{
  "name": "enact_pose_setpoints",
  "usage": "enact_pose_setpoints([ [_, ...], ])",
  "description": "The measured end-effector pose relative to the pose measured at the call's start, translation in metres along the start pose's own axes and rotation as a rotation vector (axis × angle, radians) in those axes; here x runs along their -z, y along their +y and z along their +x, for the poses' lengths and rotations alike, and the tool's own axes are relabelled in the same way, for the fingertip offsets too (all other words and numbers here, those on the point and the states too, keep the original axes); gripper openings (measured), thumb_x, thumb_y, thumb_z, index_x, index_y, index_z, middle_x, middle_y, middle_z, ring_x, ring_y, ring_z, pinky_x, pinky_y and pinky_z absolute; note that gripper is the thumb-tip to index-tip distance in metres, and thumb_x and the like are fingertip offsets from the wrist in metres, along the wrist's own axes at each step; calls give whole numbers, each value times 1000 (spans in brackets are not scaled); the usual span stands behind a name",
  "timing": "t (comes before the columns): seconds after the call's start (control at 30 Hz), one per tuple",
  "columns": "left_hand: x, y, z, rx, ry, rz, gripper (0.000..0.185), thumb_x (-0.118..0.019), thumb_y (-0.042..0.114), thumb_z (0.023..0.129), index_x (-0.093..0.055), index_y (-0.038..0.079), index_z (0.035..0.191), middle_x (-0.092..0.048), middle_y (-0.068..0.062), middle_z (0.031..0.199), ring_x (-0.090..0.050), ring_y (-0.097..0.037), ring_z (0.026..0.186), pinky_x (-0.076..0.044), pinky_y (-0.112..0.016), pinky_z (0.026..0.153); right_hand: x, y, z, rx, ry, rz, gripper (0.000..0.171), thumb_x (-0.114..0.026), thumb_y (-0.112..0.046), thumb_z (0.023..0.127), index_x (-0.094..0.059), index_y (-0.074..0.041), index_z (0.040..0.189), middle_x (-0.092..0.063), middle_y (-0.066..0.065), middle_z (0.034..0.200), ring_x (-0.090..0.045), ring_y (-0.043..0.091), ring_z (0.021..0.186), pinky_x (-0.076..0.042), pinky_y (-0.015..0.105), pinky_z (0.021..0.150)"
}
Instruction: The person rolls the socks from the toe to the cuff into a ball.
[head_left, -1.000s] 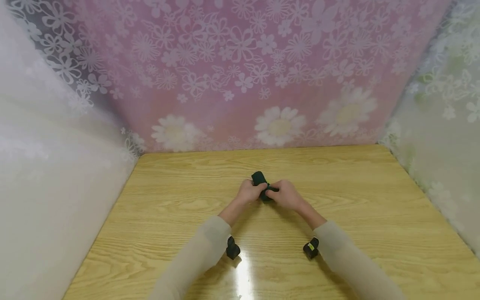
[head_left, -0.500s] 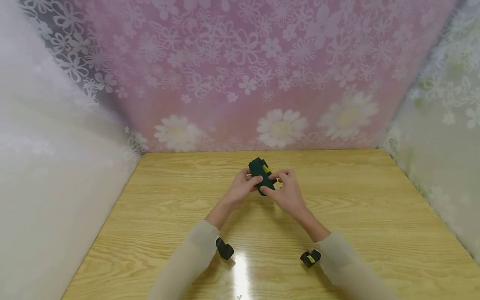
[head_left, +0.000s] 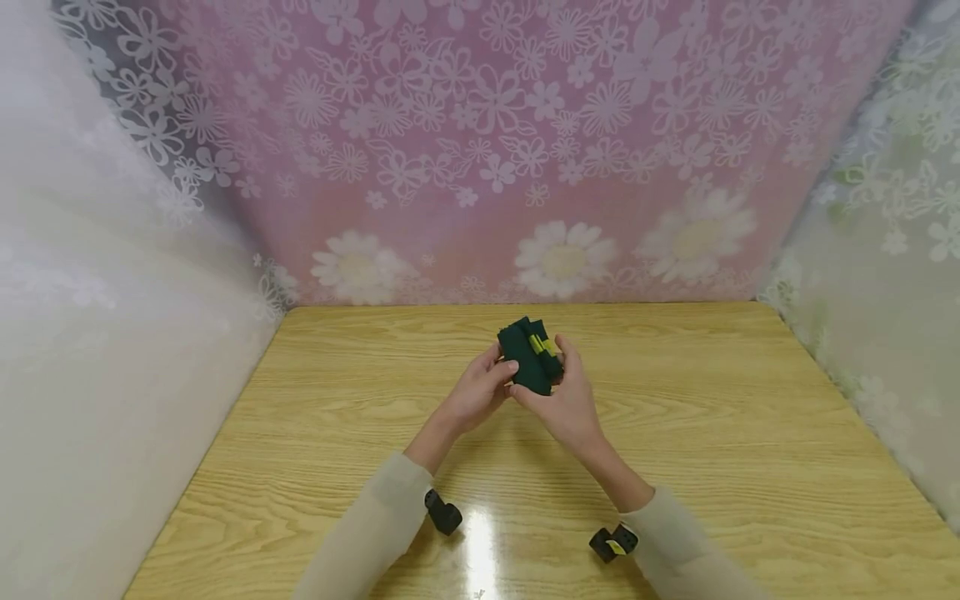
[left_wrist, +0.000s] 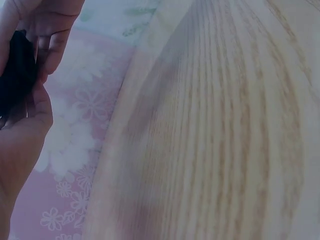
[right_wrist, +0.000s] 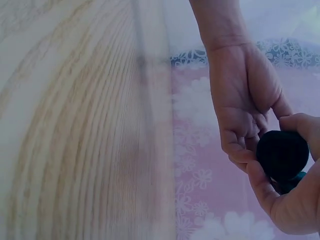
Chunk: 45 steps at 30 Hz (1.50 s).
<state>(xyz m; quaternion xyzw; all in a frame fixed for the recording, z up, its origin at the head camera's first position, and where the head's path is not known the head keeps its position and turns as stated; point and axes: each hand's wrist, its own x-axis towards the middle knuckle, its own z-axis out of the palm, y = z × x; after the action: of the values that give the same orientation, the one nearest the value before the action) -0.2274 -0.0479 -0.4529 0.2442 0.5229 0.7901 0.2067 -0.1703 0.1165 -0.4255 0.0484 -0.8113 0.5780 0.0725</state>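
A dark green, soft-looking bundle (head_left: 527, 358) is held up over the table between both hands. Along its right side runs a raised dark green strip with yellow marks; the frames do not show its exact kind. My left hand (head_left: 474, 390) grips the left side, thumb across the front and fingers behind. Around the lower right of the bundle curls my right hand (head_left: 567, 404), its thumb at the bottom edge and fingers at the strip. From the right wrist view, the bundle's rounded dark end (right_wrist: 283, 155) shows between the hands. The left wrist view catches only its dark edge (left_wrist: 19, 72).
The wood-grain table (head_left: 337, 417) extends under both arms. A pink floral sheet (head_left: 465, 233) hangs at the table's back edge, with pale sheets at both sides. Small black cameras are strapped at the left cuff (head_left: 444, 513) and right cuff (head_left: 613, 543).
The bundle has come up off its lower spot and turned, so its broad face and yellow-marked strip now show. My right hand has shifted from pinching its side to wrapping its lower right.
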Motion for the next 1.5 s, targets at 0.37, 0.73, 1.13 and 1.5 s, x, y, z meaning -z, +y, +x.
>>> enact_pose_setpoints([
  [0.37,-10,4,-5,1,192,89,42,-50,13,105,-45,3,146,-55,-15,135,-62,-16,112,-53,-30,93,-1,1,-9,170,59,-24,79,-78,-11,86,-36,-4,153,-56,19,136,-62,26,92,-54,20,68],
  [0.73,-61,19,-5,-50,615,288,33,-59,17,101,-52,-6,124,-68,-22,110,-69,-23,95,-58,-36,83,-6,9,-7,382,270,-306,68,-84,-7,78,-54,-1,139,-67,16,121,-67,26,93,-53,28,58],
  [1.13,-62,23,3,-67,594,264,40,-69,23,95,-47,-3,118,-61,-20,112,-68,-26,98,-58,-36,81,-12,15,-7,533,343,-415,68,-85,0,73,-57,-3,135,-68,18,117,-66,30,86,-55,39,59],
  [1.5,-59,23,2,16,494,509,51,-55,22,101,-35,-3,141,-60,-23,122,-67,-27,102,-59,-35,79,-9,22,-8,567,266,-226,44,-74,-2,85,-62,3,127,-67,20,121,-68,32,100,-59,42,64],
])
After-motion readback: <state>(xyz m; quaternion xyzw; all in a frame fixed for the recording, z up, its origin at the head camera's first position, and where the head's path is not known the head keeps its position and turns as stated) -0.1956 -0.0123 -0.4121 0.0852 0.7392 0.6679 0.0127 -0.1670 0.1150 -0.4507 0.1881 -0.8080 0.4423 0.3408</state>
